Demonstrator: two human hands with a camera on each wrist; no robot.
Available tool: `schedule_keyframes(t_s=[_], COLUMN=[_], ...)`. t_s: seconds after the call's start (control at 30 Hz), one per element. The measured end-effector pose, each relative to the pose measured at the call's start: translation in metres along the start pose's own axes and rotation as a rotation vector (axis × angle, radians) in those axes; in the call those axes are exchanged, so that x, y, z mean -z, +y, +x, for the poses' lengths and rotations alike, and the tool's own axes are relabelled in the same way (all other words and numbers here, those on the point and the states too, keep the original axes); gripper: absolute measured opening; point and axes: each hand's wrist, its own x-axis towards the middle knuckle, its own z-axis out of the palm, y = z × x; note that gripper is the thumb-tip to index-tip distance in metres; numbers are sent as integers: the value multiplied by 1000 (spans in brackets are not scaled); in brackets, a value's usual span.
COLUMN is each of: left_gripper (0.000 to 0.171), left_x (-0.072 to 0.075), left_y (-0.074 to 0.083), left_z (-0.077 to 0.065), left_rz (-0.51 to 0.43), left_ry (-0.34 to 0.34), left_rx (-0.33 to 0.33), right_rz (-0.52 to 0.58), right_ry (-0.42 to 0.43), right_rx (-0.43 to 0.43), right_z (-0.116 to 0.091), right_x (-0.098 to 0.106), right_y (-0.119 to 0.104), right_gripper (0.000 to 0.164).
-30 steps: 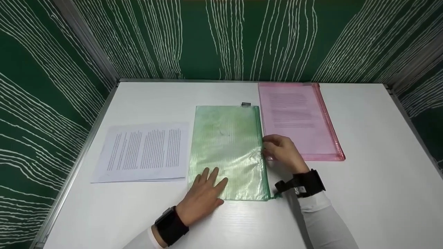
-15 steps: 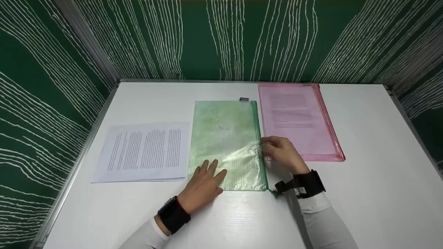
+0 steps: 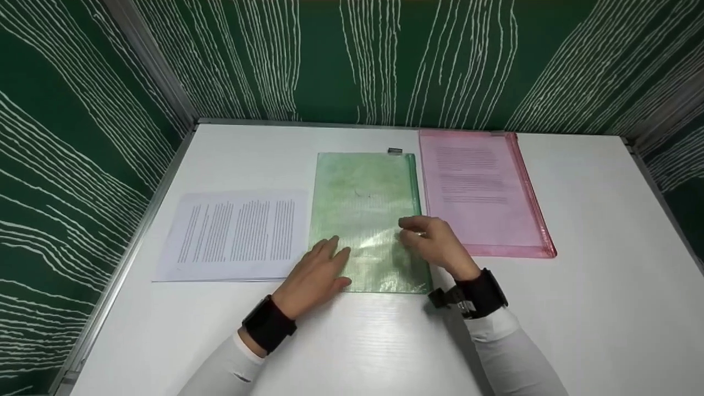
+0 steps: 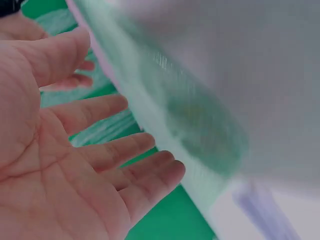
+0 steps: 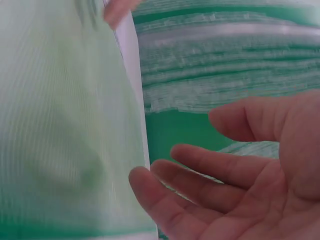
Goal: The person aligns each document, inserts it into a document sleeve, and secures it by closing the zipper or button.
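Note:
A translucent green zip folder [image 3: 360, 181] lies upright on the table, its darker zip edge on the right and a small dark tab [image 3: 395, 151] at its top. My left hand [image 3: 313, 278] is over the folder's lower left corner with fingers stretched out; in the left wrist view the palm and spread fingers hold nothing. Over the folder's right side is my right hand [image 3: 437, 245], its fingers loosely bent. A gap shows between thumb and fingertips [image 5: 140, 180] in the right wrist view, with nothing in it.
Printed sheets [image 3: 236, 234] lie stacked left of the green folder, partly behind the left hand. A pink zip folder [image 3: 476, 225] with a printed page inside lies at the back right. Green, white-streaked walls [image 3: 324, 66] border the white table [image 3: 379, 341].
The green folder has slid away from me toward the back of the table. My right hand has let go of its zip edge and moved left over it. The view has shifted slightly.

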Motion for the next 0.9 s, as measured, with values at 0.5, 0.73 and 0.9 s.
schedule_keyframes(t_s=[0.5,0.73,0.9], left_gripper=[78,86,78], left_x=[37,30,25], left_y=[-64,-65,-62], left_z=[-18,-21,-19], left_rz=[-48,-17,54], left_ry=[-82,-55,4], left_rx=[432,507,504], right_rz=[-230,-193,-163], right_ry=[-221,-308,-328], right_rx=[237,182,141], right_z=[46,71,86], right_x=[-66,-103,-124], right_y=[-49,-59,-63], right_gripper=[30,32,29])
